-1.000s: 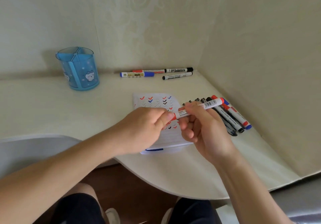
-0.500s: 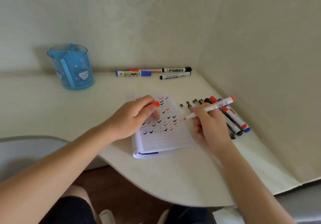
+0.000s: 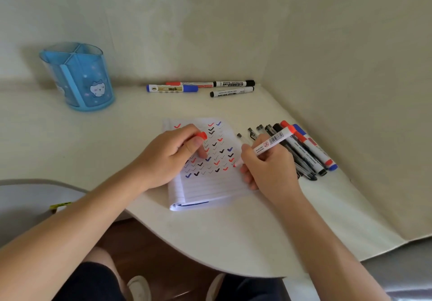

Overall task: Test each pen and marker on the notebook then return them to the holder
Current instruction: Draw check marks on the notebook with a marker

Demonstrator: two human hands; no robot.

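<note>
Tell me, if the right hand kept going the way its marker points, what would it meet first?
Probably the notebook page: the right hand aims the red marker down and leftward, tip at or just above the paper; contact is unclear.

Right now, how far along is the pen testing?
Done: red, blue and black ticks mark the lined notebook. In hand: right hand holds an uncapped red marker, tip at the page; left hand pinches its red cap. Left: nothing stands in the blue plastic holder.

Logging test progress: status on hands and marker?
Left hand holds red cap, resting on notebook. Right hand grips red marker, tip at the page. Holder far left, apart. Pen pile beside right hand, not blocking.
</note>
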